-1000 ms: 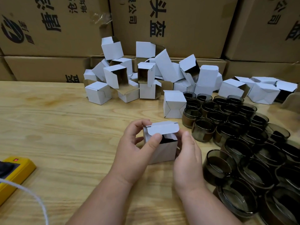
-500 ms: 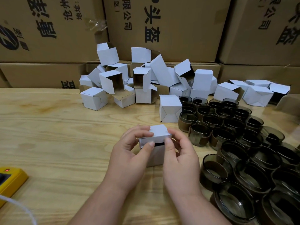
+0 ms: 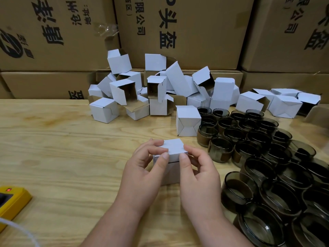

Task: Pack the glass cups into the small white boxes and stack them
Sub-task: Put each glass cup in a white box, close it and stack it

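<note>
A small white box (image 3: 173, 150) stands on the wooden table (image 3: 62, 148) at the centre. My left hand (image 3: 144, 173) holds its left side, thumb and fingers on the lid. My right hand (image 3: 197, 177) grips the right side, thumb pressing the lid's front edge down. The lid lies nearly flat, with a thin dark gap under it. Whatever is inside is hidden. Several dark smoked glass cups (image 3: 267, 157) stand crowded to the right. One closed white box (image 3: 187, 121) stands alone beyond my hands.
A loose heap of empty white boxes (image 3: 151, 90), many with open flaps, lies at the back of the table against big brown cartons (image 3: 178, 32). More white boxes (image 3: 277, 102) sit at the back right. A yellow device (image 3: 12, 200) with a white cable lies at the left front.
The box lid, raised a second ago, has been folded down onto the box. Both thumbs moved onto its front edge. The view has shifted slightly.
</note>
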